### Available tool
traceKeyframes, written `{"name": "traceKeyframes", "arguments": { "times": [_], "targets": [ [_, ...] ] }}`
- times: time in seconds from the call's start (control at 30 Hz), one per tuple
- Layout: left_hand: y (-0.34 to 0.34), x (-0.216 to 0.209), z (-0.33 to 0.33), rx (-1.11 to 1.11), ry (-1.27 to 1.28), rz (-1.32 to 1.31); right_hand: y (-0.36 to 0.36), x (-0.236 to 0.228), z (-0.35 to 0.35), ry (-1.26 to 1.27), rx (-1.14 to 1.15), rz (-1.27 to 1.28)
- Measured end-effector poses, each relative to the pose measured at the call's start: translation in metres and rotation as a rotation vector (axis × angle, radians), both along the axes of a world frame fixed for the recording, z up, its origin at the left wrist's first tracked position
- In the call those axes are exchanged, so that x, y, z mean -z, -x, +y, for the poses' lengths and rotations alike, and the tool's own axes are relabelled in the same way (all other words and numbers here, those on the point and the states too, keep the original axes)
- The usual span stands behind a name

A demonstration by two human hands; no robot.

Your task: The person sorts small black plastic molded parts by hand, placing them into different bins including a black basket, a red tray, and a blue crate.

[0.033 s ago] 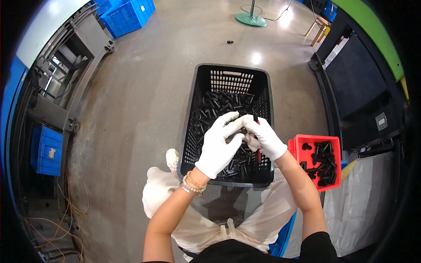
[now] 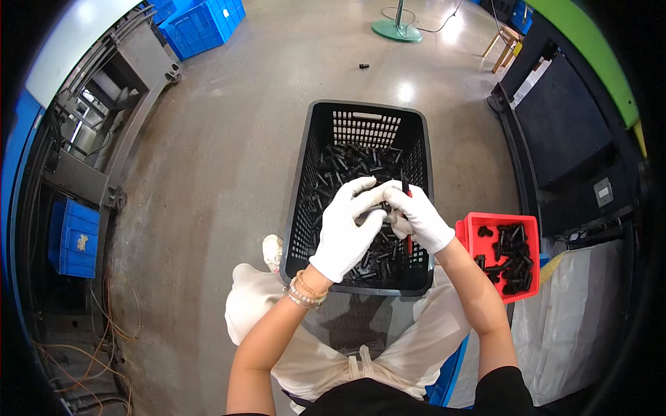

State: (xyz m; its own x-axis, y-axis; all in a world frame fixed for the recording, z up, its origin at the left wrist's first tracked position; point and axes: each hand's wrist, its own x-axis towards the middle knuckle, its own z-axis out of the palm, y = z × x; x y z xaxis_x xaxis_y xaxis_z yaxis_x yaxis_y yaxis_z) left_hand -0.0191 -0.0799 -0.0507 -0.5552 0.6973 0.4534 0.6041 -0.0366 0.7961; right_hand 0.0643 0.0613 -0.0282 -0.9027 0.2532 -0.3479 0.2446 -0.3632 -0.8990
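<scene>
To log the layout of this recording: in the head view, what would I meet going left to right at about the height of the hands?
Blue bin, shoe, left hand, right hand, red bin.

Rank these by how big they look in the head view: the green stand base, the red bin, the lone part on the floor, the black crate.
Largest to smallest, as they look:
1. Black crate
2. Red bin
3. Green stand base
4. Lone part
</scene>
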Motion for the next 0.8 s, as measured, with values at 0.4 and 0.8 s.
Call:
{"name": "traceKeyframes", "arguments": {
  "times": [0.4, 0.8],
  "targets": [
    [-0.02, 0.044, 0.023, -0.01, -0.395, -1.69, 0.005, 0.01, -0.022, -1.191, -0.024, 0.329],
    [0.005, 0.001, 0.01, -0.118, -0.447, -1.594, -0.008, 0.003, -0.024, -1.155, 0.075, 0.275]
  ]
}}
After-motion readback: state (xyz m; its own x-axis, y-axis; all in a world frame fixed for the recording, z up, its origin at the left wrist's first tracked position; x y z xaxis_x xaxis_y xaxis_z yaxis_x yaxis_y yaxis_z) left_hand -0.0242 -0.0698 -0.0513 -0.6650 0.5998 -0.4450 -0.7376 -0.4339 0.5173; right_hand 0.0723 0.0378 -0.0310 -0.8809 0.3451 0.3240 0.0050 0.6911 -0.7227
